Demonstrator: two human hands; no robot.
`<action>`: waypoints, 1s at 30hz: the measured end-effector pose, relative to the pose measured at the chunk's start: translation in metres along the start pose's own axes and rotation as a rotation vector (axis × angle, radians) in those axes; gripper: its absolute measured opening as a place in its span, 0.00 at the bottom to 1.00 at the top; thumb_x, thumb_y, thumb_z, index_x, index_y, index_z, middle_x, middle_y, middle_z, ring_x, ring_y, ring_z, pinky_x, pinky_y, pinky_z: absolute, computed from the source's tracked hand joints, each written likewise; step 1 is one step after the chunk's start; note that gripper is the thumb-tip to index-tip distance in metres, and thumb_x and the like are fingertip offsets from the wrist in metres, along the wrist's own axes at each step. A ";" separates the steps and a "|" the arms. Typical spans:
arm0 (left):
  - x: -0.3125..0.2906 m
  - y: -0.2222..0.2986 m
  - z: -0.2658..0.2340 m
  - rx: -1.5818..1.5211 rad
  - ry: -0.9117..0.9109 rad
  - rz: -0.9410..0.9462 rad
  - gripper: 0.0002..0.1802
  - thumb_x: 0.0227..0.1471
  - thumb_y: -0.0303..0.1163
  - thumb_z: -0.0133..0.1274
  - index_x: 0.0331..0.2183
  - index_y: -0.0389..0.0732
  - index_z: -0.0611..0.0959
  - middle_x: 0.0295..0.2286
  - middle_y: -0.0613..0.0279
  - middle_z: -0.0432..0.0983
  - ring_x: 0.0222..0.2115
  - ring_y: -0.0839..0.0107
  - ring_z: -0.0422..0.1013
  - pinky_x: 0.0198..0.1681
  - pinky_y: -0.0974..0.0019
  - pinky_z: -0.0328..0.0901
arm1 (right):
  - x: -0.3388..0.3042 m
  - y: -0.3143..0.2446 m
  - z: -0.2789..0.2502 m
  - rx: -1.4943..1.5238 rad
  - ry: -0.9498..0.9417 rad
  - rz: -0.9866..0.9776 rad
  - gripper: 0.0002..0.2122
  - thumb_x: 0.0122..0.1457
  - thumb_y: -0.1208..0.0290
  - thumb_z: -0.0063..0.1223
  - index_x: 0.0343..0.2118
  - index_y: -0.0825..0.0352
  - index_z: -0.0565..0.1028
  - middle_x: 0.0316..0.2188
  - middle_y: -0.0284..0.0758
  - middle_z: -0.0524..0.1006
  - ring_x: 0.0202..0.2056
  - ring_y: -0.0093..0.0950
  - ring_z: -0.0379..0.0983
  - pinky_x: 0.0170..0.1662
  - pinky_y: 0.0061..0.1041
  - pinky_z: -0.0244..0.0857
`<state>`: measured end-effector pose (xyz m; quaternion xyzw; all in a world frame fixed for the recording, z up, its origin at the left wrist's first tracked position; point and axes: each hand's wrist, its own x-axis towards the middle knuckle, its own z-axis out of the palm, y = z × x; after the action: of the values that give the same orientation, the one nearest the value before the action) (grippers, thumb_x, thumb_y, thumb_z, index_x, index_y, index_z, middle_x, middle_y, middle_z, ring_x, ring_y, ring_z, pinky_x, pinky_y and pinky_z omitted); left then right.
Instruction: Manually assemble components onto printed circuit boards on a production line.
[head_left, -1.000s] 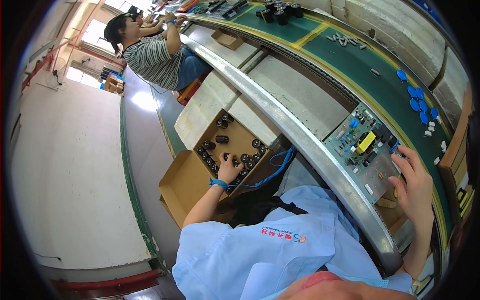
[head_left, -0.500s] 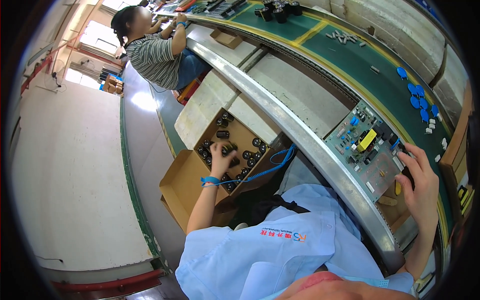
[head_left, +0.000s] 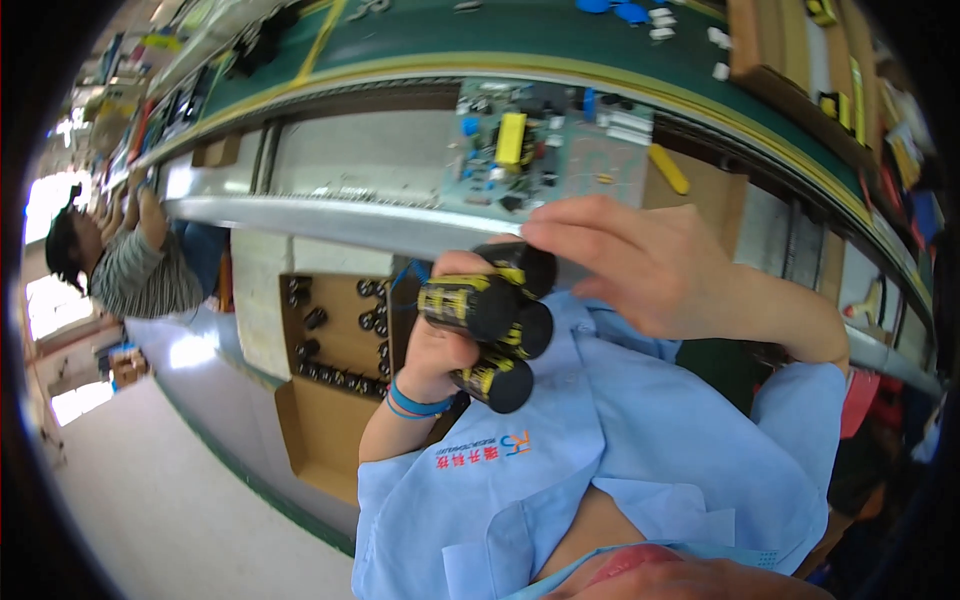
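Note:
My left hand (head_left: 435, 355), with a blue wrist strap on its wrist, is closed around several black capacitors (head_left: 470, 305) with yellow markings. They are bunched in front of my chest, their dark round ends turned to the right. My right hand (head_left: 660, 265) reaches in beside them, fingers stretched out and apart. Its fingertips are close to the uppermost capacitor; whether they touch it I cannot tell. Beyond both hands, a circuit board (head_left: 575, 165) with a yellow transformer (head_left: 511, 140) rests on the line's rails. At the lower left, an open cardboard box (head_left: 335, 345) contains more black capacitors.
A metal rail (head_left: 330, 216) runs along the line's near side. Blue disc parts (head_left: 630, 13) and small white parts (head_left: 662, 25) lie on the green work surface (head_left: 400, 40). A yellow strip (head_left: 668, 170) sits right of the board. Another person (head_left: 150, 265) works at the far left.
My left hand has come up out of the box with several capacitors. My right hand has left the board's edge and moved over beside them. The view has turned.

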<state>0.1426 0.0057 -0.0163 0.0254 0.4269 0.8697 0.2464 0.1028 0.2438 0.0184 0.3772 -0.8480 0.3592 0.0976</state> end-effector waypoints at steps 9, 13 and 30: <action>0.004 -0.018 0.011 -0.098 -0.121 -0.162 0.40 0.50 0.48 0.63 0.55 0.44 0.61 0.46 0.59 0.68 0.45 0.70 0.71 0.49 0.65 0.67 | 0.001 0.039 -0.052 0.416 -0.092 0.410 0.17 0.51 0.79 0.59 0.45 0.63 0.74 0.39 0.31 0.75 0.29 0.16 0.72 0.28 0.15 0.66; 0.001 -0.022 0.006 -0.110 -0.106 -0.238 0.39 0.52 0.51 0.60 0.55 0.43 0.60 0.46 0.54 0.70 0.45 0.68 0.71 0.50 0.65 0.67 | 0.000 0.073 -0.062 0.655 -0.077 0.571 0.13 0.54 0.80 0.57 0.43 0.63 0.75 0.41 0.28 0.73 0.31 0.14 0.68 0.34 0.16 0.65; 0.006 -0.020 -0.007 -0.134 -0.153 -0.254 0.34 0.60 0.51 0.48 0.58 0.40 0.60 0.48 0.60 0.67 0.48 0.75 0.66 0.51 0.72 0.62 | 0.014 0.053 -0.018 -0.303 -0.053 0.156 0.20 0.42 0.83 0.62 0.43 0.66 0.77 0.42 0.37 0.74 0.39 0.36 0.75 0.37 0.31 0.71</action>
<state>0.1442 0.0137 -0.0368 0.0209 0.3477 0.8536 0.3873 0.0532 0.2725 0.0092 0.3008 -0.9213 0.2238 0.1028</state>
